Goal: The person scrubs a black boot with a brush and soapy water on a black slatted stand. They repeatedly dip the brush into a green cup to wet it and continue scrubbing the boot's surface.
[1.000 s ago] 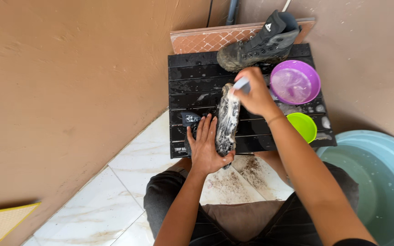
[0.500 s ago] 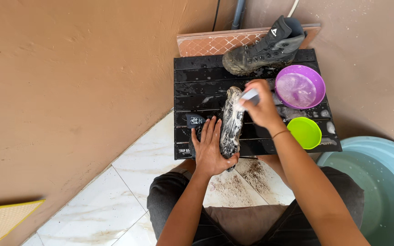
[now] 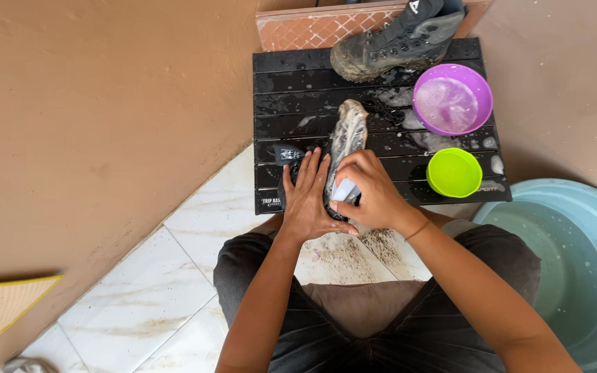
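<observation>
A black slatted bench [image 3: 374, 173] carries a soapy boot [image 3: 345, 148] lying at its near edge. It looks heavy, stiff and slippery; best pinned by its sole side. The left hand [image 3: 310, 200] presses flat against it. The right hand [image 3: 371, 193], clenched on a white sponge [image 3: 345, 191], has slid down from the boot's far end.

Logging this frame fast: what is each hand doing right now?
Left hand: open, fingers spread, pressing flat on the soapy boot to steady it.
Right hand: closed around a small white scrubber held against the boot.
</observation>
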